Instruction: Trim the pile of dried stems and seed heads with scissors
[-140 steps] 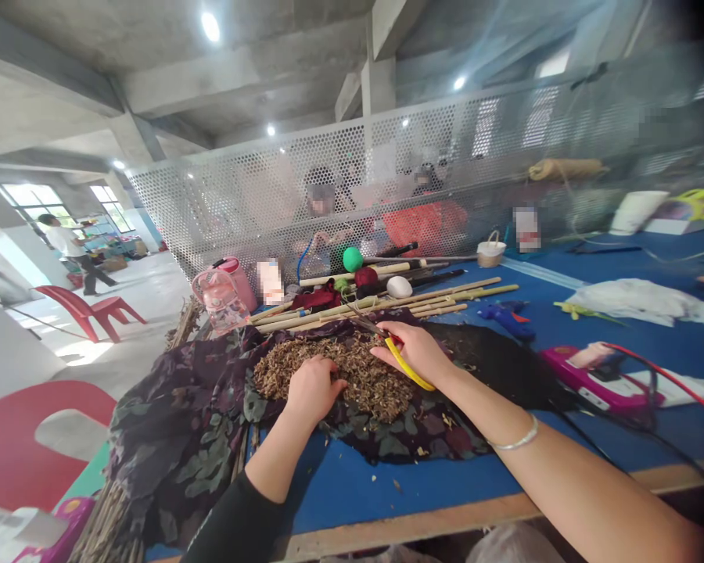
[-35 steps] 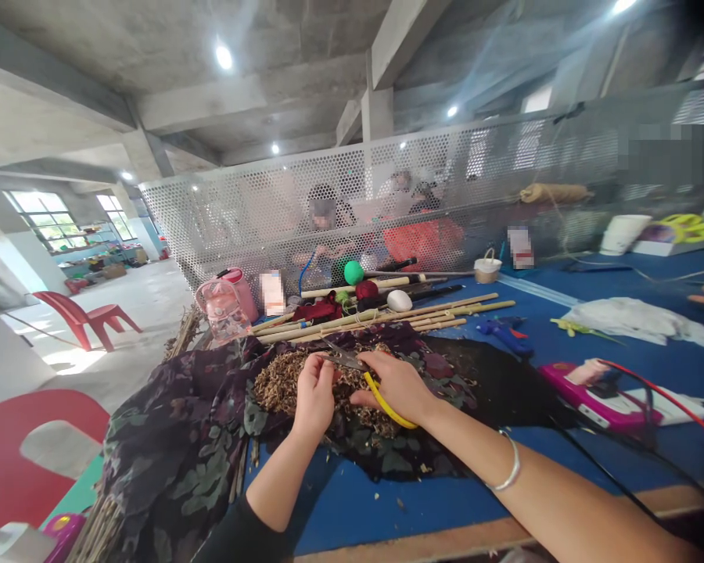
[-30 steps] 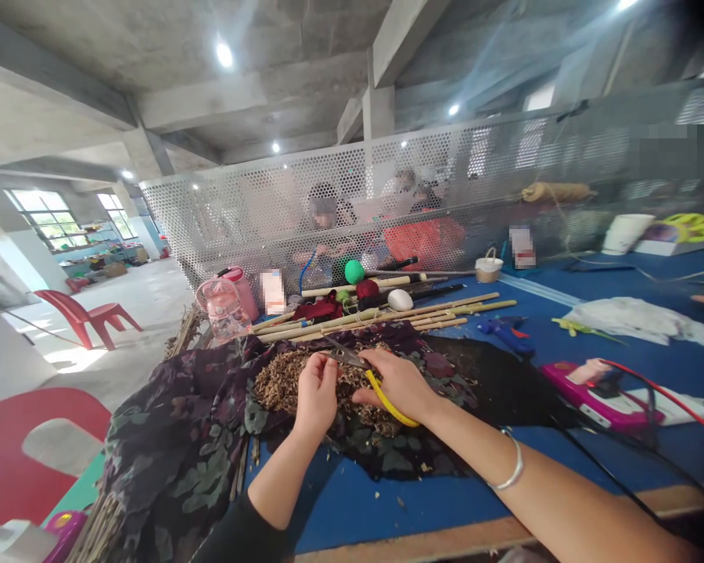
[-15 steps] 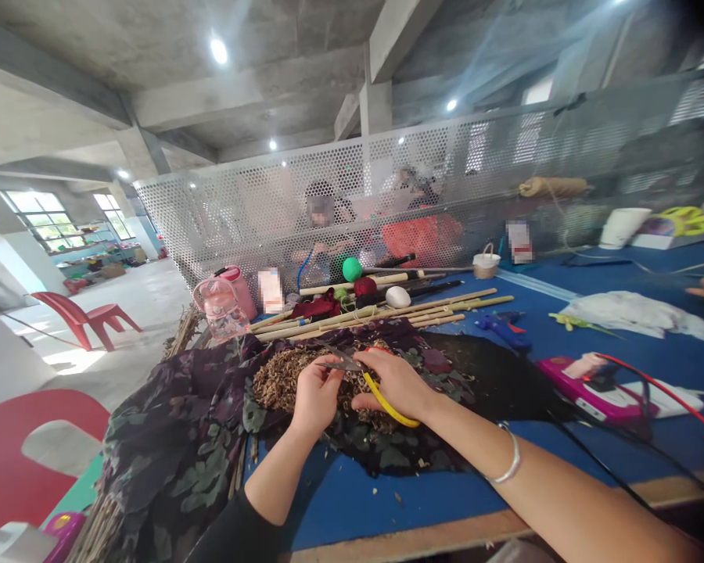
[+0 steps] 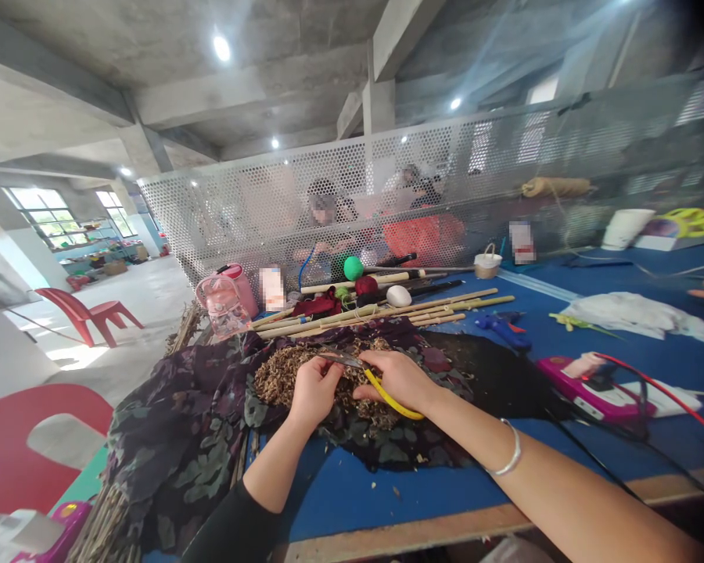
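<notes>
In the head view, my right hand [image 5: 397, 377] grips a pair of scissors with yellow handles [image 5: 390, 397], the blades pointing left. My left hand [image 5: 315, 385] is closed in a pinch by the blades; whatever sits between its fingertips is too small to make out. Both hands are above a heap of dry brown plant bits [image 5: 278, 375]. Under the heap lies a dark flower-patterned cloth [image 5: 181, 422], spread across the blue table and over its left part.
Bamboo sticks [image 5: 352, 319] lie behind the heap, near a green ball [image 5: 353, 268] and a white egg-shaped piece [image 5: 398, 296]. To the right are a blue glue gun [image 5: 508, 330] and a magenta power strip [image 5: 592, 395] with cables. A perforated screen [image 5: 240, 203] stands behind; people sit beyond it.
The scissor blades have come together from a wider spread. Both hands stay over the heap, nearly in place.
</notes>
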Tool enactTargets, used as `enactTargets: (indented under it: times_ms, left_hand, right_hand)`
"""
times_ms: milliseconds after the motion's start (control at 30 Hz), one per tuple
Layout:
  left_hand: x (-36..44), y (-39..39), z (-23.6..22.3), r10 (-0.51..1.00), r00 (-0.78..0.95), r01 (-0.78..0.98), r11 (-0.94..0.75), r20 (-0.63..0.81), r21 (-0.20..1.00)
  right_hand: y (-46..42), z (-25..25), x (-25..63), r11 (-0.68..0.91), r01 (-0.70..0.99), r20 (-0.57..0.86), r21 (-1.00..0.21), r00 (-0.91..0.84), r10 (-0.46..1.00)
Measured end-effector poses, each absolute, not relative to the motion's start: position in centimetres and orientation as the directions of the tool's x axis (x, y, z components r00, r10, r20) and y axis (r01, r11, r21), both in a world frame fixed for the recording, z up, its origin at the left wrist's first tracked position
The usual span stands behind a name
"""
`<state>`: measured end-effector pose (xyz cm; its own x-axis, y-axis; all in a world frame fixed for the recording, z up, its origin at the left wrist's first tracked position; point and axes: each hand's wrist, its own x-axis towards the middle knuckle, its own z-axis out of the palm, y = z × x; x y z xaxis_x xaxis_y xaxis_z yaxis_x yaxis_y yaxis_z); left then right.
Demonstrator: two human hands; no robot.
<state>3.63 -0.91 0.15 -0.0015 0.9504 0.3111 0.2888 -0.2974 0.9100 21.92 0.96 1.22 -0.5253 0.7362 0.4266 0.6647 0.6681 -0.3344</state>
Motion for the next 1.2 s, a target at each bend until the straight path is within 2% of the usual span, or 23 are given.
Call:
enactTargets:
  times_ms: [233,400,600,733,967,1067,1200]
  left_hand:
    - [2.2,-0.3,0.3,0.962,-0.023,0.418,-0.239,0.273,0.876]
    - [-0.5,0.5,1.2,0.921,-0.109,0.672,-0.209,0.375,0.710]
    - [-0.6,0.2,1.4,0.948,-0.042,0.788,-0.164,0.317,0.594]
    - [-0.6,-0.3,1.6,0.948,-0.004,0.883,-0.145,0.317,0.447]
    - [-0.3,-0.6,1.9,0.952,0.191,0.908,-0.264,0.238,0.325]
    - [0.0,-0.5,1.5,0.962,0.204,0.933,-0.247,0.179,0.262]
    - [0.1,-0.4,1.1,0.964,0.205,0.941,-0.242,0.172,0.236]
  right_hand:
    - [1.2,1.0,22.1,0.637,0.717,0.415,-0.283,-0.507,0.755]
    - [1.8,0.6,22.5,0.627,0.723,0.505,-0.290,-0.441,0.742]
    - [2.1,0.4,22.7,0.610,0.731,0.527,-0.306,-0.404,0.748]
    - [2.0,0.6,22.6,0.601,0.731,0.541,-0.323,-0.378,0.751]
    - [1.9,0.7,22.6,0.597,0.732,0.543,-0.327,-0.372,0.753]
    - [1.8,0.8,22.5,0.595,0.735,0.540,-0.325,-0.372,0.755]
    - [1.8,0.9,22.4,0.599,0.732,0.542,-0.325,-0.375,0.752]
